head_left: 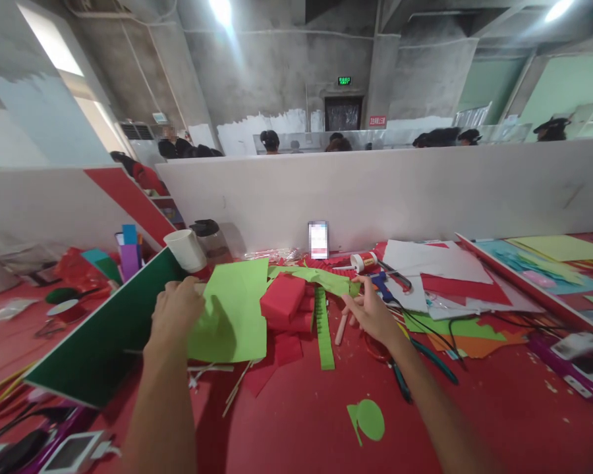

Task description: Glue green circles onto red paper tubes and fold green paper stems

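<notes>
My left hand point(175, 309) is closed at the left edge of a light green paper sheet point(234, 316), its fingertips partly hidden. My right hand point(370, 309) pinches the right end of a crumpled light green paper strip point(321, 280). Between my hands sits a red paper-covered block point(284, 296), with red rolled pieces point(304, 319) under and beside it. A notched green paper strip point(323, 329) hangs down toward me, just left of a pale pink stick point(341, 329) near my right fingers. Closer to me lies a green paper circle point(370, 419) beside a thin green scrap.
A phone point(319, 238) leans on the white partition point(375, 191). A dark green board point(109, 329) slants at left, by a white mug point(185, 250). Right of centre are a white bottle point(363, 261), a blue glue gun point(383, 286), pliers point(432, 360), cables and coloured paper. People sit beyond the partition.
</notes>
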### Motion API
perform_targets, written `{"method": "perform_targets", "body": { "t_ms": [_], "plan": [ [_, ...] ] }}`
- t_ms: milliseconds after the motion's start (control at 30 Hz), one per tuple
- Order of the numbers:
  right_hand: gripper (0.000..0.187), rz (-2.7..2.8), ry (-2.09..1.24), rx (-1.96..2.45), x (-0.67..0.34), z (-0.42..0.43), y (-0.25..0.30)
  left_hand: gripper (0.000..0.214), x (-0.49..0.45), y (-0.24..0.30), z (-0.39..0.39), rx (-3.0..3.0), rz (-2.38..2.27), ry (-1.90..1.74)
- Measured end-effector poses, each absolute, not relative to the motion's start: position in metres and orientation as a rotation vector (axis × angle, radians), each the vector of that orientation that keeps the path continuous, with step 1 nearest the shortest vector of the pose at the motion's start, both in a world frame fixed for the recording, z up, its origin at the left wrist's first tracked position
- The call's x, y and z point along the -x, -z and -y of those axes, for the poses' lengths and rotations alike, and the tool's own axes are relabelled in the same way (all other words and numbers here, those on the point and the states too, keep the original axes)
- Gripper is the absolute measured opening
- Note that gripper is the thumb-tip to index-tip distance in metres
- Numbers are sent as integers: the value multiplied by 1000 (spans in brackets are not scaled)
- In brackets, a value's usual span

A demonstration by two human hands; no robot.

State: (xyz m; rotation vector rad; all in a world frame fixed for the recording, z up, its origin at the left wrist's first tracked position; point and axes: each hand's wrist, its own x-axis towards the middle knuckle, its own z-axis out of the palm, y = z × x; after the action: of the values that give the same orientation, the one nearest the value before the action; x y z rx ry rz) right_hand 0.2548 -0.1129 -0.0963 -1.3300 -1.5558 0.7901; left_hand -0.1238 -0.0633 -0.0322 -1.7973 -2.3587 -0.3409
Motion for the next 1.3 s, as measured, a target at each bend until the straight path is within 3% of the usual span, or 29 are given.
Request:
{"method": "perform_targets", "body": {
  "t_ms": [167,500,633,767,967,1100,1300],
  "plan": [
    [57,1542,-789,1388,-259,110,101,44,90,29,57,2247,2021,373],
    [30,1760,-843,1443,-256,102,113,55,42,32,13,2770,1666,321],
    [34,1676,-889,1378,-254,95,118,44,24,17,-2,2909,1591,401],
    [37,1646,-997,1334,-252,90,122,40,10,14,-12,2988,1676,229],
    [23,1655,-615,1298,-253,88,116,30,4,19,-16,2847,1634,431],
    [18,1590,-484,1195,-256,89,107,34,8,21,-13,2747,1611,619],
    [27,1728,-326,993,-261,97,80,46,5,13,2,2994,1230,703]
  ]
}}
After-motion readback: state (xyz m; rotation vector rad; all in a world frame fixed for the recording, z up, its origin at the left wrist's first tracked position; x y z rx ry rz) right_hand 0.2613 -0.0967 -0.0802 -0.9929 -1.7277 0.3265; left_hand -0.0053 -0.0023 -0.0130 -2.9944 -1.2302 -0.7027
